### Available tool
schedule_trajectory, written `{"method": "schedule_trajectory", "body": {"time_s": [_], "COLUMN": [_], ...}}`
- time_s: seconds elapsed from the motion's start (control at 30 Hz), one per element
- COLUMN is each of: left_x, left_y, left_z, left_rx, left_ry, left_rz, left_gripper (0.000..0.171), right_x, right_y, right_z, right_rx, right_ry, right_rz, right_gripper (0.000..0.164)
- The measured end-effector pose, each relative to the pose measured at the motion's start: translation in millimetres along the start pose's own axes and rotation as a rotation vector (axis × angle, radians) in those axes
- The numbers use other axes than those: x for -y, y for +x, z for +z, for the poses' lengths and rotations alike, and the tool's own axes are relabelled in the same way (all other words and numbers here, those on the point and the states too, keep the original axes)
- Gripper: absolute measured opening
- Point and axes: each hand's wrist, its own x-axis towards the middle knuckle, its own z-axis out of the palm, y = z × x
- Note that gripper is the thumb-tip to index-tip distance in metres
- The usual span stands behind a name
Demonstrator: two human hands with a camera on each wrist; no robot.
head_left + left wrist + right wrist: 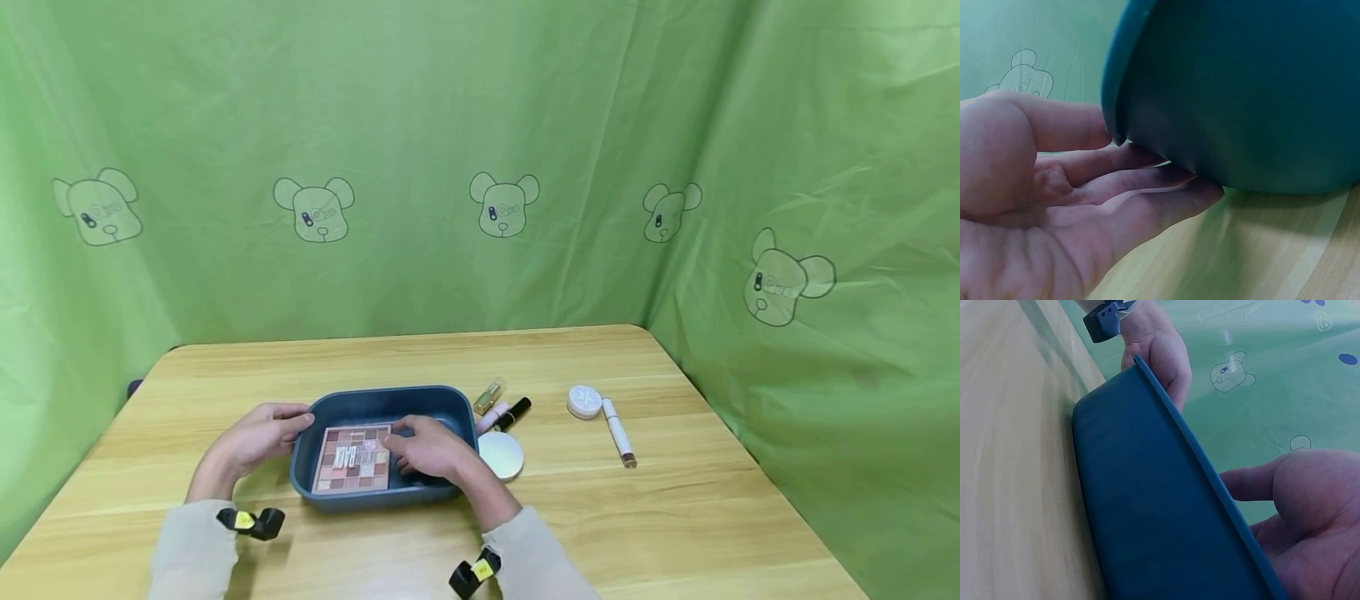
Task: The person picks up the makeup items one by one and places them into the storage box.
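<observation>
A dark blue tray (375, 501) with rounded corners stands on the table. Inside it, on the left, lies a pinkish eyeshadow palette (352, 460) with a grid of shades and large white lettering. My left hand (255, 437) holds the tray's left end, thumb at the rim (1112, 75) and the other fingers against the outer wall below. Reaching over the tray's right part, my right hand (431, 450) pinches the palette's right edge, its thumb over the top. The tray wall (1141, 487) hides part of these fingers in the right wrist view.
Right of the tray lie a round white compact (501, 456), a black tube (513, 413), a pale pink tube (491, 417) and a clear gold-toned tube (490, 396). Farther right are a small round white case (584, 402) and a slim white tube (618, 432). Green curtains (405, 275) surround the table.
</observation>
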Motion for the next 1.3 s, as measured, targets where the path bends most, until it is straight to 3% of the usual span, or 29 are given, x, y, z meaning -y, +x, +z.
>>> {"method": "schedule_trajectory", "body": {"time_s": [0.63, 0.9, 1.3], "left_x": [-0.5, -0.4, -1.4], "left_y": [0.2, 0.0, -0.8], "left_z": [1.0, 2.1, 2.0], "left_rx": [-0.006, -0.008, -0.016], "left_ry": [0.008, 0.001, 0.007], "left_rz": [0.003, -0.005, -0.015], "left_gripper": [0.052, 0.052, 0.053], "right_x": [7.8, 8.6, 5.2], "right_y": [-11.7, -14.9, -16.7], "right_z": [-29.0, -41.4, -62.3], "right_rx": [-0.180, -0.235, -0.301], "right_ry": [-0.101, -0.099, -0.062], "right_rz": [-0.097, -0.120, -0.124], "right_gripper": [0.037, 0.028, 0.026]}}
